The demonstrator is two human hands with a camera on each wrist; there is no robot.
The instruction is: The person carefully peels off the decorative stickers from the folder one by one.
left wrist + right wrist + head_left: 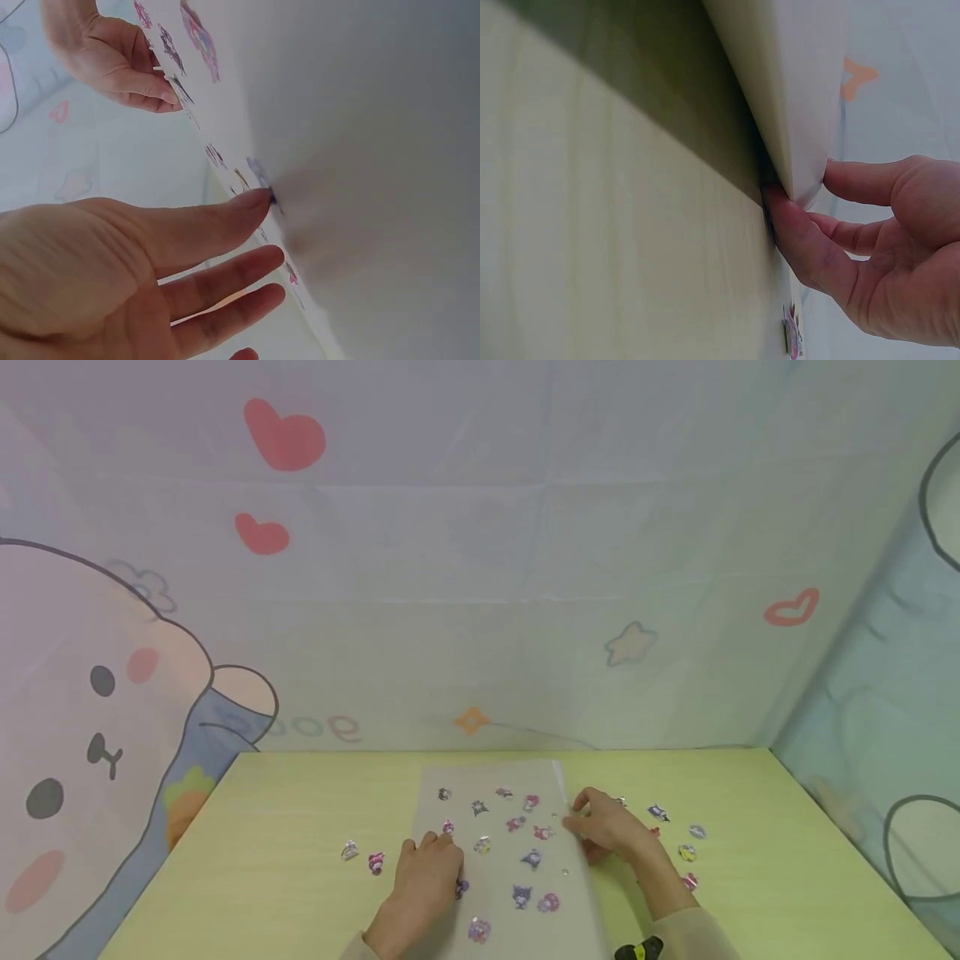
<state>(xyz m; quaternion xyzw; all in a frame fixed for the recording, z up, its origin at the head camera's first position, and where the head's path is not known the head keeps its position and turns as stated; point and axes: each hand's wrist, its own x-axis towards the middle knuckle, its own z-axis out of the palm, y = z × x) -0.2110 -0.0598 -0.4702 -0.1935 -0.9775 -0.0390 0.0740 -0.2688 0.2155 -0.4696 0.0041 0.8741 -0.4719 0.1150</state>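
White sheet (501, 870), 1: likely light, flexible, easily creased; take its edges. Your right hand (606, 827) pinches 1 edge; your left hand (427, 878), fingers apart, thumb-touches 1 sticker (462, 887).

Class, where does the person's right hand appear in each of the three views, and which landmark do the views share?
Head: right hand, low, right of centre.
Left wrist: right hand, upper left.
Right wrist: right hand, right side, mostly below mid-height.
Shared landmark: white sheet, with the right hand at its edge.
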